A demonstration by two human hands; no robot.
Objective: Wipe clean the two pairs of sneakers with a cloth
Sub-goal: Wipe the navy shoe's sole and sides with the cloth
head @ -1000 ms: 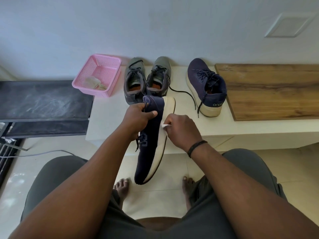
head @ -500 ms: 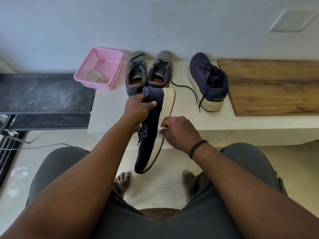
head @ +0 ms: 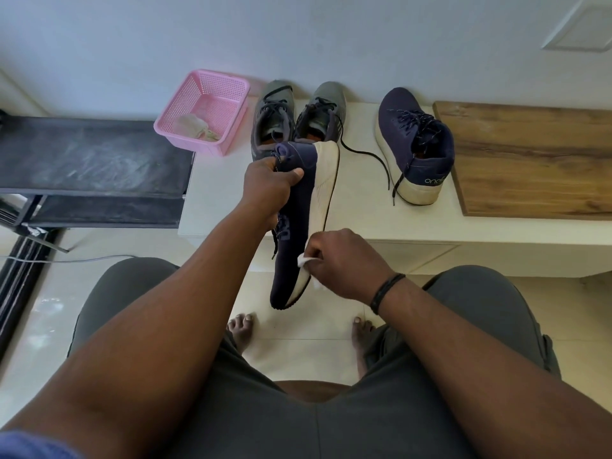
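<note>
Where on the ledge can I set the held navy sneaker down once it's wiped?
Bare white ledge lies between the grey pair and the other navy sneaker, crossed by a loose lace. The wooden board is bare. Beside the pink basket it's crowded.

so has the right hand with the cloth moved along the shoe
Yes. The right hand slid its cloth down the held navy sneaker, toward the toe.

A home: tiled floor [head: 298, 352], low white ledge [head: 357, 223], pink basket [head: 212, 94]
</note>
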